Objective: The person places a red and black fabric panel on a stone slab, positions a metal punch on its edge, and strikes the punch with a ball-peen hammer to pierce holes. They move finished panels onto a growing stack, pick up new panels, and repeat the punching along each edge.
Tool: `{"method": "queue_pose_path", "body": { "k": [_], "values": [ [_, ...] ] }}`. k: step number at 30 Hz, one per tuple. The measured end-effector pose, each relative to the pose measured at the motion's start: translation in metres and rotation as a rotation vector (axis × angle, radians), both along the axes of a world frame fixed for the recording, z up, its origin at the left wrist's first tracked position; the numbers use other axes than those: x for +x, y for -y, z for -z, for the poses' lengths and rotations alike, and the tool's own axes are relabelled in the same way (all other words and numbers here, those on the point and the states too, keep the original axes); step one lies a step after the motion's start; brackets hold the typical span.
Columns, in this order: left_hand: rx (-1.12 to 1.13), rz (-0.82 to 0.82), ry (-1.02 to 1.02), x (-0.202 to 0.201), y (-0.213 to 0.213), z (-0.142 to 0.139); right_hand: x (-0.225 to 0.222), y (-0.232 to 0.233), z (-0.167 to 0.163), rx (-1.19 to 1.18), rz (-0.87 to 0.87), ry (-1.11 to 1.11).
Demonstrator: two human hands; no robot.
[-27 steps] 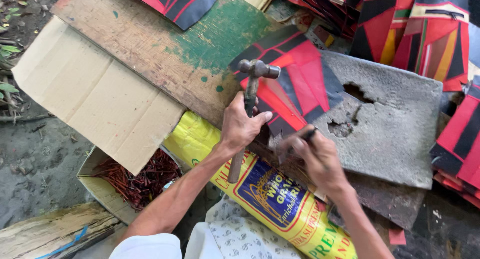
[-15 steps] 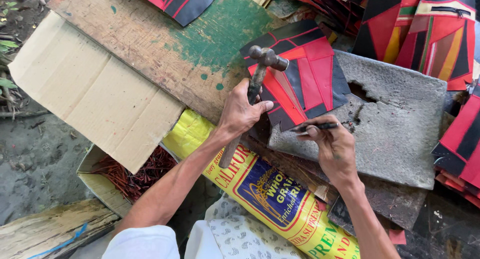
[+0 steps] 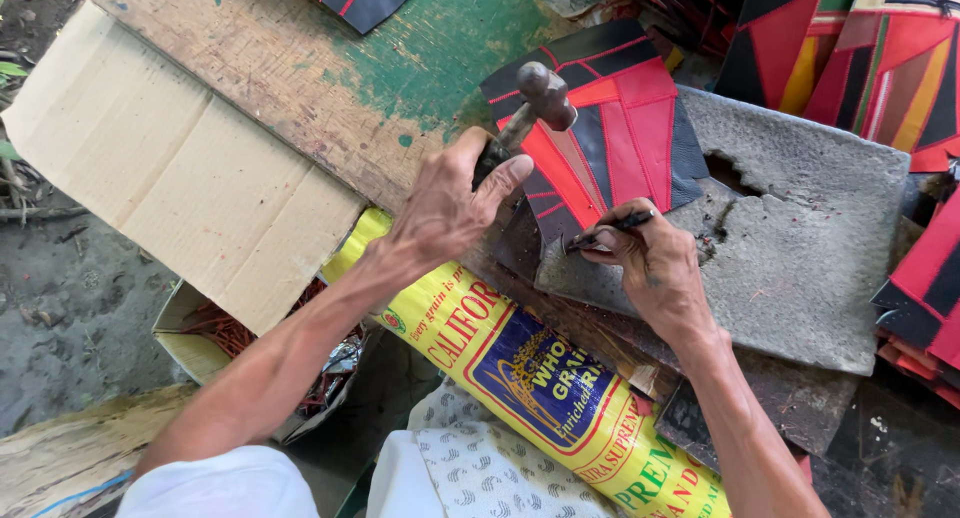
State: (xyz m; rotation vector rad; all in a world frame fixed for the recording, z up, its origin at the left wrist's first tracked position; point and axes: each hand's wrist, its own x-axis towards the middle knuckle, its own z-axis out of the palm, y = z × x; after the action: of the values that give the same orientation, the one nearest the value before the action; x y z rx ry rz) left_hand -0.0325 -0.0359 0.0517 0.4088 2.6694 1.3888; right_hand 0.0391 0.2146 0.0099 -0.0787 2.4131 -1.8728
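My left hand (image 3: 450,203) grips a hammer (image 3: 535,103) by its handle, the dark metal head raised above a red and black stitched leather piece (image 3: 610,128). That piece lies partly on a grey stone slab (image 3: 800,248). My right hand (image 3: 655,268) rests on the slab and pinches a thin dark metal tool (image 3: 610,230), its tip at the lower edge of the leather piece. The hammer head hangs a little above and left of that tool.
A worn wooden board with green paint (image 3: 330,78) and a cardboard sheet (image 3: 170,168) lie to the left. A yellow printed sack (image 3: 520,368) lies under my arms. A small box of reddish nails (image 3: 220,333) sits lower left. More red-black leather pieces (image 3: 870,48) pile at right.
The hammer has tilted rightward, its head now closer to the tool. My right hand moved up onto the slab's edge and set the thin tool against the leather piece.
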Motion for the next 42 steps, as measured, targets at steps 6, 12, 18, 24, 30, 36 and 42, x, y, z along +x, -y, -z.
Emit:
{"method": "queue_pose_path", "body": {
  "k": [6, 12, 18, 24, 30, 36, 42],
  "values": [
    [-0.048, 0.156, -0.026, 0.014, 0.006, -0.038, 0.001, 0.002, -0.004, 0.02, -0.009, 0.004],
    [-0.031, 0.217, -0.024, 0.027, 0.002, -0.059, 0.002, 0.004, -0.004, 0.045, 0.001, -0.024],
    [-0.01, 0.266, -0.015, 0.033, 0.002, -0.064, 0.004, 0.007, -0.007, 0.068, 0.004, -0.079],
    [-0.069, 0.402, -0.297, 0.03, -0.002, -0.082, 0.001, 0.003, -0.007, 0.336, -0.095, -0.279],
    [0.016, 0.482, -0.409, 0.029, -0.02, -0.128, -0.003, 0.0, 0.008, 0.376, -0.13, -0.394],
    [0.121, 0.48, -0.461, 0.04, -0.035, -0.143, 0.0, 0.0, 0.008, 0.437, -0.121, -0.405],
    [-0.392, 0.536, -0.085, 0.033, -0.019, -0.118, 0.0, 0.003, 0.001, 0.45, -0.101, -0.368]
  ]
}}
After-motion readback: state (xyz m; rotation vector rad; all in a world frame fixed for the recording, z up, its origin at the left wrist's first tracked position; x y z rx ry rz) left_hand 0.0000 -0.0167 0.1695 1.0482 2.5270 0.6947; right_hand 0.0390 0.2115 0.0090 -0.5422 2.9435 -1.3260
